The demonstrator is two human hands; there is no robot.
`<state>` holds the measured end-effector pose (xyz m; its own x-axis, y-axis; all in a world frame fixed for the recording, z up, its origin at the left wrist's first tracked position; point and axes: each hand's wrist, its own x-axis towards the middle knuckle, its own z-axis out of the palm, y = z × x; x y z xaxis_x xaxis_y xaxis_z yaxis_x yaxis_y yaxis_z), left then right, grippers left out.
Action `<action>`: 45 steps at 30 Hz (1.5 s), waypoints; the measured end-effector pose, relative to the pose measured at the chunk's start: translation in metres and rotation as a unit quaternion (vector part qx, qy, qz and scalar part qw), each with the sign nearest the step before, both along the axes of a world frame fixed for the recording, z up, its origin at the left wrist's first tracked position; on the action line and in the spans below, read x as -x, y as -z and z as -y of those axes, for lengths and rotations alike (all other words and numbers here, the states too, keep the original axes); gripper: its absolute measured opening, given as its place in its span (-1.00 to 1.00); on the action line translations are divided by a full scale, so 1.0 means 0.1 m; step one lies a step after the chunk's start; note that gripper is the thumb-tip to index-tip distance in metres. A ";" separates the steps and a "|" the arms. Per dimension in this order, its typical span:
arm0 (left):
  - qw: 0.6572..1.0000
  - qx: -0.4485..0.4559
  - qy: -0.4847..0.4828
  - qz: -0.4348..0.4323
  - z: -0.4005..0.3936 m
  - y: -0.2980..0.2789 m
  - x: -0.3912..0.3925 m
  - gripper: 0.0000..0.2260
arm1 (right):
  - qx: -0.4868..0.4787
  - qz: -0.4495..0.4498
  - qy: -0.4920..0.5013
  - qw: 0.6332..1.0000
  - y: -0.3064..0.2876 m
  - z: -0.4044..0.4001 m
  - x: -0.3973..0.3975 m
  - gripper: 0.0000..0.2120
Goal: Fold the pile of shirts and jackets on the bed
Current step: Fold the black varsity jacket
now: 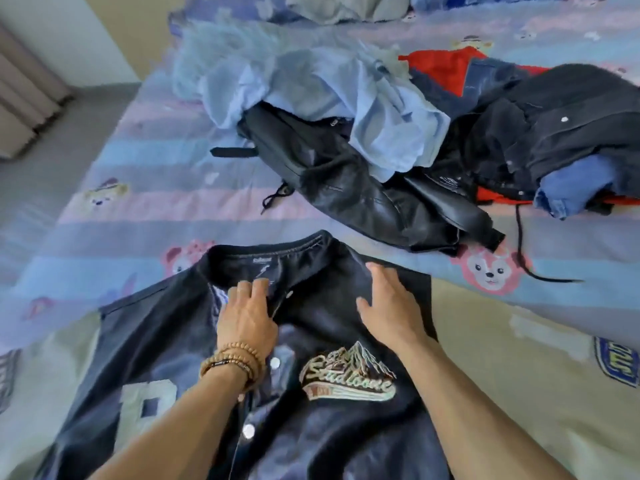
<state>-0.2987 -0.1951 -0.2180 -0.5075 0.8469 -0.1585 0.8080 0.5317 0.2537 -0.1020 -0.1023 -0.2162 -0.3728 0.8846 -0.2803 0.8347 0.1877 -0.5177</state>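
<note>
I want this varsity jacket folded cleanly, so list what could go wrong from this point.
1. The snaps look unfastened, so the front panels may slide apart as the left hand and right hand smooth the varsity jacket.
2. The pale sleeves lie spread wide; folded unevenly, they would likely bulk up one side.
3. The unfolded pile lies close beyond the collar, and a black drawstring trails near it; either could get caught in the fold.
</note>
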 end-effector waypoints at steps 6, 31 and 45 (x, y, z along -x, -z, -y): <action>0.987 0.115 -0.115 0.015 -0.15 0.28 1.39 -0.22 | 0.105 -0.002 0.057 0.993 0.28 -0.55 0.84 -0.21; 0.995 0.044 0.063 0.059 -0.45 0.70 0.86 -0.34 | -0.024 -0.012 0.050 0.998 0.51 0.47 0.89 -0.38; 0.957 0.140 -0.118 0.227 2.67 0.26 -0.53 -0.39 | -0.047 0.141 -0.071 0.986 0.22 3.35 -1.26 -0.12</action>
<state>-0.2461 -0.4623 -0.2440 -0.5046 0.6092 -0.6118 0.4977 0.7843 0.3704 0.0243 -0.4369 -0.2377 -0.4141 0.8561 -0.3091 0.9046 0.3495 -0.2438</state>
